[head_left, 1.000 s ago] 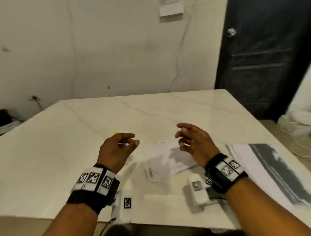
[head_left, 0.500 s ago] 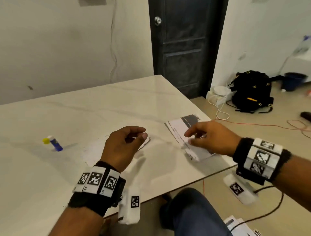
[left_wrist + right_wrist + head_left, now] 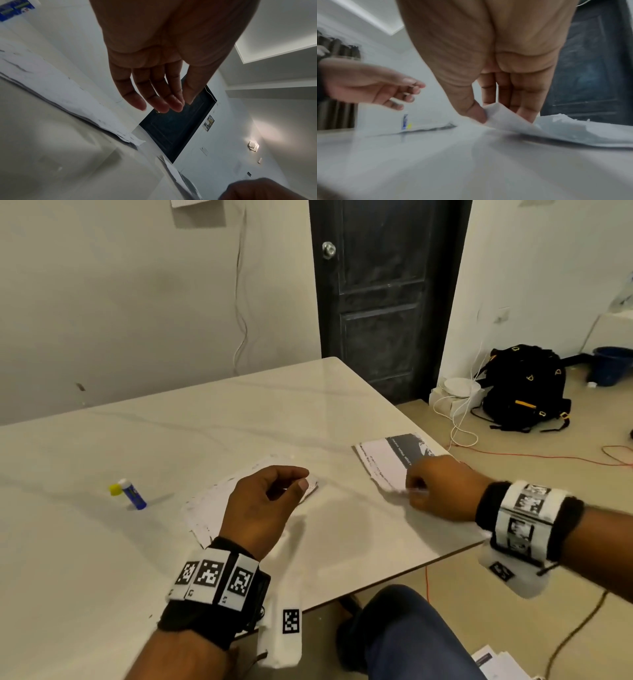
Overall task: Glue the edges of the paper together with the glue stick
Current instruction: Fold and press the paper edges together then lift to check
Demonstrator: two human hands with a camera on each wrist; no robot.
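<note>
A torn white paper lies flat on the marble table, partly under my left hand. That hand hovers above it with relaxed fingers and holds nothing; the left wrist view shows its fingers nearly straight over the same paper. A printed paper lies at the table's right edge. My right hand pinches its near corner, and in the right wrist view thumb and fingers lift that corner. A blue glue stick with a yellow cap stands at the left.
The table's right edge runs just beside the printed paper. On the floor beyond are a black backpack, white and red cables and a dark door. My knee is under the near edge, with loose papers beside it.
The view has swung to the right. My right hand left the white paper, reached the printed paper at the table's edge and now pinches its corner. The left hand stays hovering.
</note>
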